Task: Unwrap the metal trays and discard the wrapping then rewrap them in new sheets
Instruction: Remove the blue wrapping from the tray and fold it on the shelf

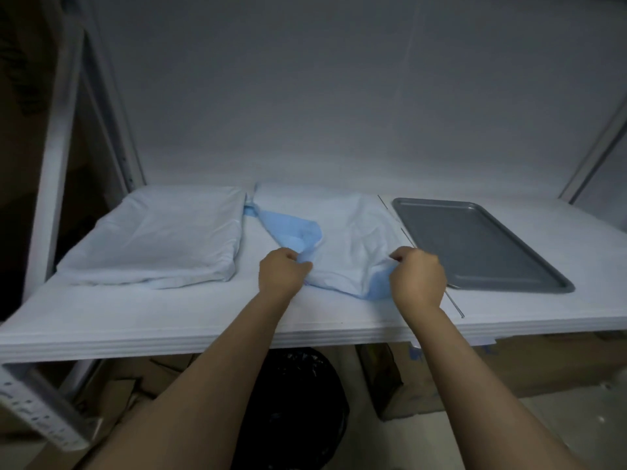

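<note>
Between the two hands, on a white bench [169, 320], lies a loose, rumpled sheet [346, 239], pale on one face and light blue on the other. The left hand [281, 271] is curled into a fist and pinches the sheet's near left edge. The right hand [419, 278] is curled the same way and grips a bunched fold at the near right edge. A blue strip of the sheet trails away beyond the left hand.

Just right of the right hand sits a bare metal tray [475, 242], grey, shallow and rimmed, lying flat, with its near corner close to the knuckles. Well to the left of the left hand rests a wrapped tray [159, 239], a flat, pillow-like bundle in pale sheeting. Below the forearms, under the bench, a bin [298, 395] with a black liner stands among cardboard boxes [458, 374].

The sheet looks thin, soft and very light. It will likely crumple, drag and fold over itself rather than hold a shape, so gripping it at edges or corners, as both hands do, suits gathering it up. It is probably the cast-off wrapping, headed for the bin. The bare tray looks stiff and smooth, perhaps slippery on the bench. It is best lifted by its raised rim on the two long sides.
</note>
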